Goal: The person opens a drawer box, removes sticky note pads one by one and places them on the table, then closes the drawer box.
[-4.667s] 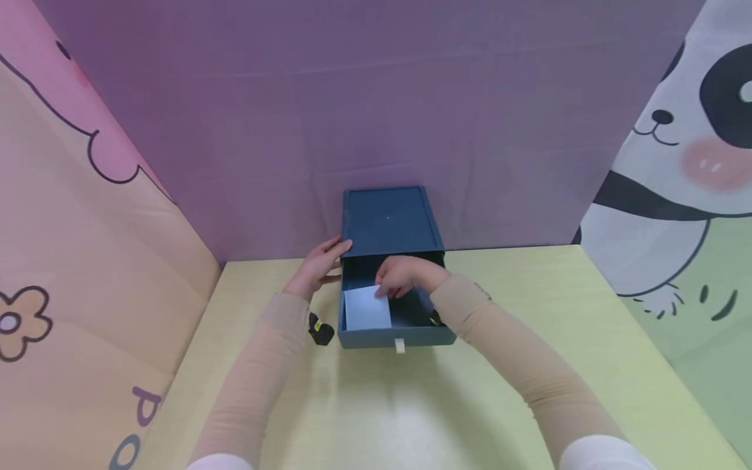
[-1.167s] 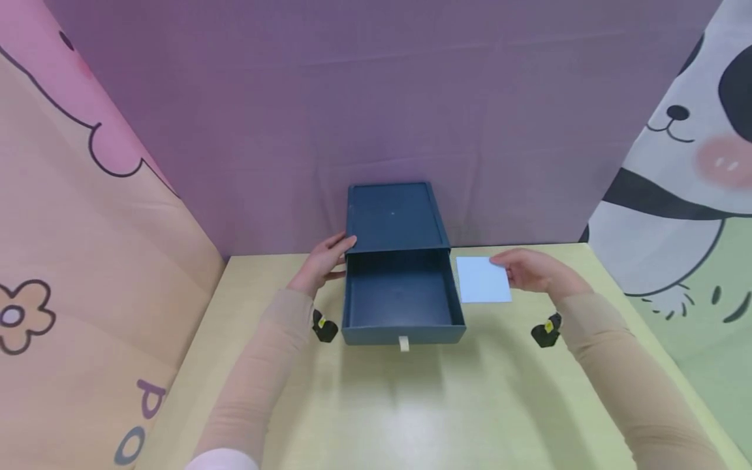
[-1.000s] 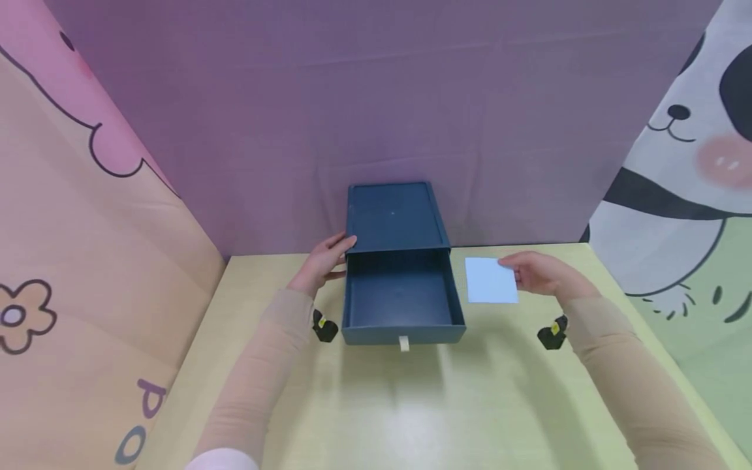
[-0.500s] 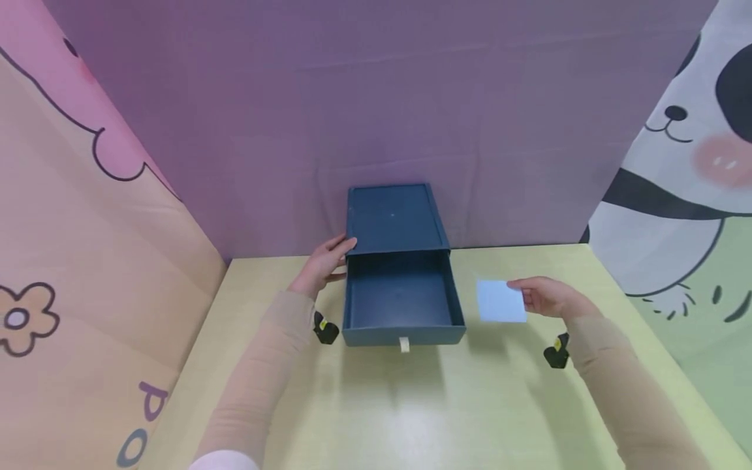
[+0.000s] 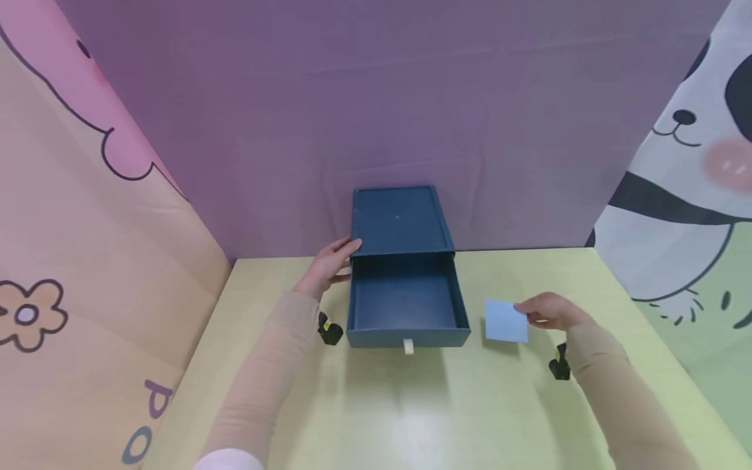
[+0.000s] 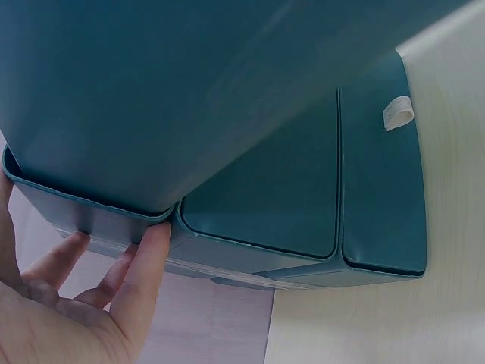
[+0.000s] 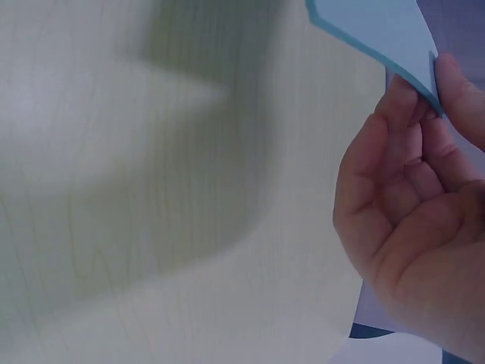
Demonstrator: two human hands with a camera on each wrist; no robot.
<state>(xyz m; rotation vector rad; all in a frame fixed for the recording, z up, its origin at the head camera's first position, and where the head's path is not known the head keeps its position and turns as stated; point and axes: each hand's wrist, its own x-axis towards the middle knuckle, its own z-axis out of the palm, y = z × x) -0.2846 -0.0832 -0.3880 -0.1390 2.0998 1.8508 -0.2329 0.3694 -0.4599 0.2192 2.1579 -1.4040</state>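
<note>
In the head view, the light-blue square sticky-note pad (image 5: 506, 321) is a little above the table, right of the drawer cabinet. My right hand (image 5: 552, 311) pinches its right edge between thumb and fingers; the right wrist view shows the thin pad (image 7: 379, 30) bending slightly with a teal edge. The dark blue cabinet (image 5: 402, 222) stands at the back with its top drawer (image 5: 405, 338) pulled out, nothing visible inside. My left hand (image 5: 329, 263) rests against the cabinet's left side, thumb at the top front corner. In the left wrist view, its fingertips (image 6: 155, 233) press the side wall.
Lower drawer fronts (image 6: 273, 182) are pushed in beneath the pulled-out drawer, one with a white pull tab (image 6: 398, 114). A purple cloth wall (image 5: 399, 98) stands right behind the cabinet. Printed panels flank the pale wooden table (image 5: 399, 418).
My right hand took the pad out of the drawer, moved it right, then lowered it forward toward the table. My left hand stays at the cabinet's side.
</note>
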